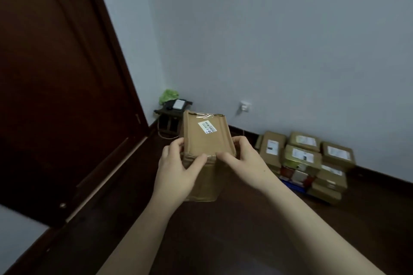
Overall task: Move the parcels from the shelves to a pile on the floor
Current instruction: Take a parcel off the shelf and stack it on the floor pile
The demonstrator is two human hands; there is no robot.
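A brown cardboard parcel (206,138) with a white label on its top is held in the air in front of me. My left hand (176,167) grips its near left corner, thumb on top. My right hand (243,161) grips the near right corner, fingers curled over the edge. To the right, against the wall, a pile of parcels (308,163) lies on the dark floor, most of them brown boxes with white labels, with a few coloured packs at its front.
A dark wooden door (67,85) stands open on the left. In the corner sits a small dark stool (169,118) with a device and a green bag on it. A wall socket (244,106) is low on the pale wall.
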